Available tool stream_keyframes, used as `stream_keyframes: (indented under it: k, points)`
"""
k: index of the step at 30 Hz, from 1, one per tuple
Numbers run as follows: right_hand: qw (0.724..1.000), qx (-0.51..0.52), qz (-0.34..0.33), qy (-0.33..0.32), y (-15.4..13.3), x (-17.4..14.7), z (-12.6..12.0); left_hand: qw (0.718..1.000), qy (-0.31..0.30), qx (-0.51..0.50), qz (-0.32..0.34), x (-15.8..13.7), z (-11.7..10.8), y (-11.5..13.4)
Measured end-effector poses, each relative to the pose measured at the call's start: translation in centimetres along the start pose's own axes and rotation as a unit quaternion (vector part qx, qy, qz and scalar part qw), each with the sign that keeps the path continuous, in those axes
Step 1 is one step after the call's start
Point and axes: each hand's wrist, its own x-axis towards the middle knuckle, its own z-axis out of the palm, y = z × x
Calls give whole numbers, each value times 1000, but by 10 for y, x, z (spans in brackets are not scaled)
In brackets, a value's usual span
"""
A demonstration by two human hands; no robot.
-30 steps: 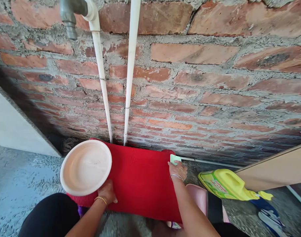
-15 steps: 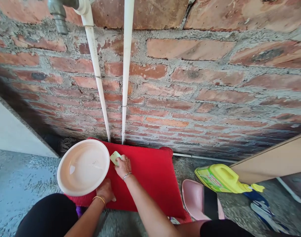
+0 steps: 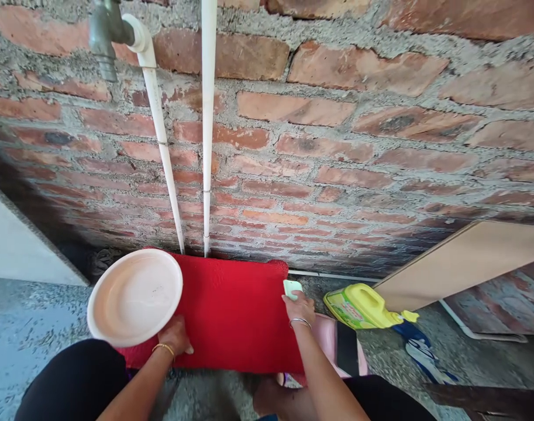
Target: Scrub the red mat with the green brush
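Observation:
A red cloth (image 3: 236,316) lies spread over a low, flat surface before me, its edges drooping. Near its left end sits a pale pink basin (image 3: 135,298), which looks nearly empty. My left hand (image 3: 174,336) presses on the cloth beside the basin's lower right rim, thumb stretched out; the rim partly hides its fingers. At the cloth's right edge, my right hand (image 3: 300,307) grips a pale green scrub brush (image 3: 292,287) from above. The brush's underside cannot be seen.
A pink dustpan-like scoop (image 3: 326,339) lies right of the cloth, partly behind my forearm. Beyond it are a yellow detergent bottle (image 3: 363,307) on its side and a blue-and-white shoe-like item (image 3: 424,351). White pipes (image 3: 208,146) and a tap (image 3: 102,41) run along the brick wall.
My right hand has carried the brush from beside the basin to the cloth's right edge. My left hand stays by the basin. The view has shifted slightly right.

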Motion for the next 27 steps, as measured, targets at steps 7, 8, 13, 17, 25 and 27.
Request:
stream_keyframes:
  k: [7, 8, 13, 17, 25, 27]
  points:
    - [993, 45, -109, 23, -13, -33, 21, 1000, -5, 10, 2, -1, -2, 0]
    - [987, 48, -152, 21, -20, -41, 28, 1000, -6, 11, 1, -2, -2, 0]
    - [981, 31, -191, -5, -19, -54, 40, 1000, -1, 5, 5, -2, 0, -1]
    - [996, 53, -66, 15, 17, -37, 27, 1000, 2, -9, 10, -5, -1, -1]
    - [991, 107, 66, 36, 47, -25, 14, 1000, -7, -10, 7, -6, -4, -1]
    - [991, 124, 22, 35, 42, -27, 18, 1000, -3, -7, 5, -6, -4, -1]
